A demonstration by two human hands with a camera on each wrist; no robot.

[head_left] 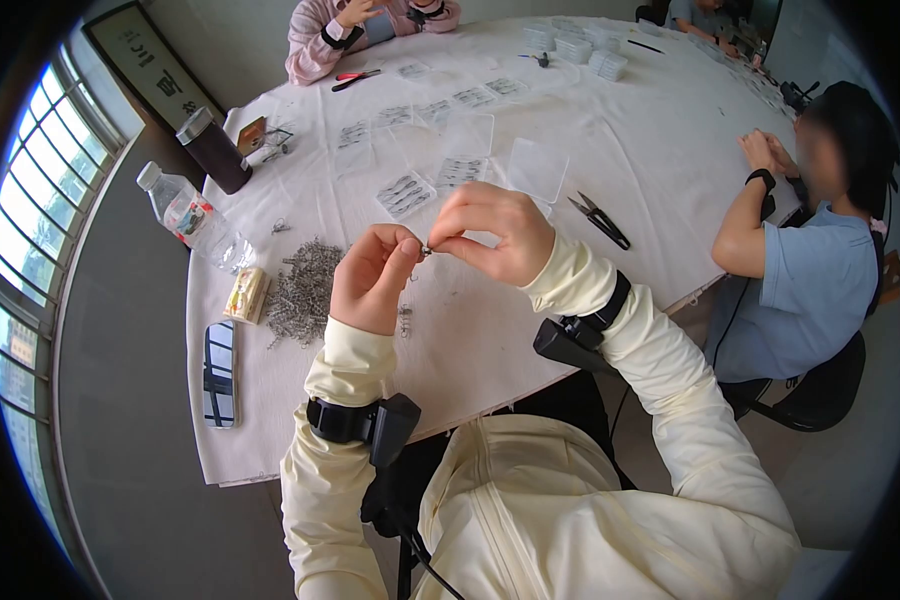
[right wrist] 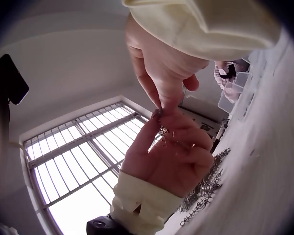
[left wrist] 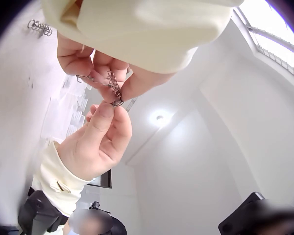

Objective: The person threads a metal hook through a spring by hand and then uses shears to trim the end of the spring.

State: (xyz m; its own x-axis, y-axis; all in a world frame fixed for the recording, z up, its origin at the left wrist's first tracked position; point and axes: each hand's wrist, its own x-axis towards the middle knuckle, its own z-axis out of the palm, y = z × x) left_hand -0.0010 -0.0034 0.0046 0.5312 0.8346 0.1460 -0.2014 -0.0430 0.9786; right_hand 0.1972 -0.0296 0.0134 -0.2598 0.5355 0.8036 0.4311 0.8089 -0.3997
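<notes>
Head view: the left hand (head_left: 372, 280) and right hand (head_left: 495, 240) meet at the fingertips, thumb and fingers of each closed on a small wire coil (head_left: 427, 250) above the tablecloth (head_left: 530, 335). Reference all clock positions here to that coil. The coil heap (head_left: 305, 295) lies between 8 and 9 o'clock, the phone (head_left: 220, 375) at 8, the plastic bottle (head_left: 195, 215) at 9. One filled tray (head_left: 405, 195) is at 11 o'clock, black-handled snips (head_left: 600, 220) at 3. Open cloth lies between the right hand and the snips; the table's near edge passes at 6 o'clock.

Left wrist view: wire hangs among the left fingers, its end at the shared pinch. A stray coil (left wrist: 39, 28) lies between 10 and 11 o'clock of the pinch. Step in hand, as judged: handling the coil's end.

Right wrist view: the right fingertips are clamped on the coil's upper end; the rest hangs against the left palm. Judged requirement for the next move: steady left support, small right-finger motion, and clearance from the heap at 4 to 5 o'clock to avoid snagging.
</notes>
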